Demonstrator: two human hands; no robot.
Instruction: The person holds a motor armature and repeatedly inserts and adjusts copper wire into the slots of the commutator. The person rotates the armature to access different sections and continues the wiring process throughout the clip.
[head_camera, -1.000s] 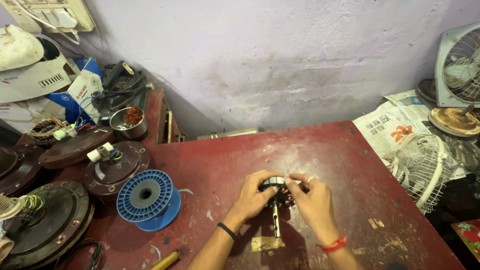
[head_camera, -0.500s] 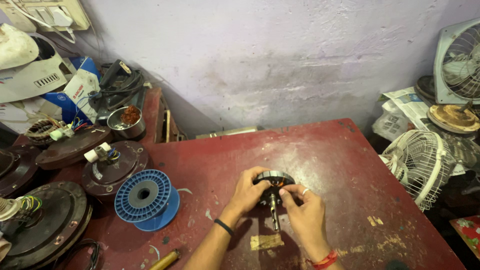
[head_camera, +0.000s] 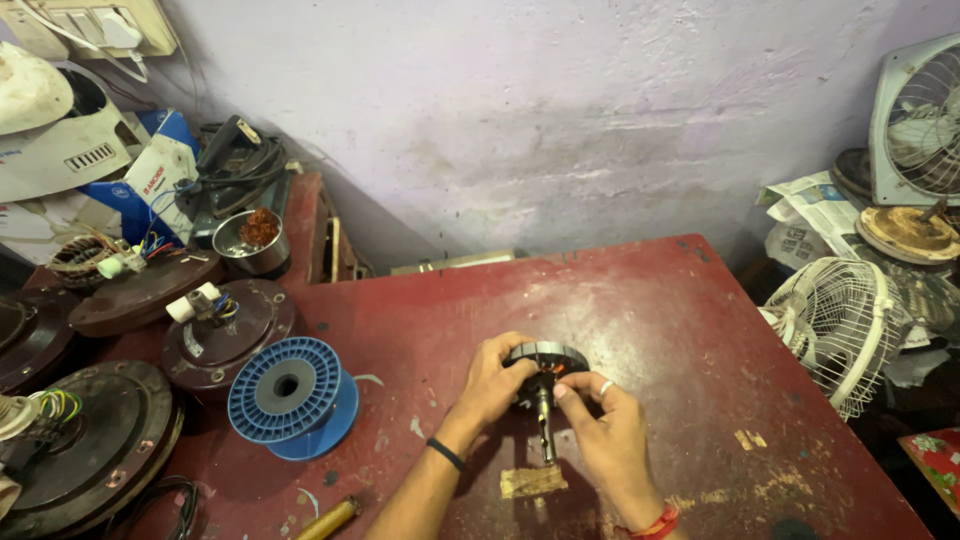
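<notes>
On the scuffed red surface (head_camera: 640, 300) by a lilac wall, both hands' fingers (head_camera: 520, 362) pinch a round grey metal motor core (head_camera: 546, 356) between them.

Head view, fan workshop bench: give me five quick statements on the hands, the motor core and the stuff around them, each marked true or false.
1. Both hands hold the round motor core over the red table. True: the left hand and right hand grip it from either side.
2. The core's shaft points up at the wall. False: it points toward the person, its end by a small wooden block.
3. An empty blue spool lies left of the hands. True.
4. The left wrist wears a red band. False: the left has a black band; the red band is on the right.
5. A white fan guard sits on the table beside the spool. False: it stands off the table's right edge.
</notes>
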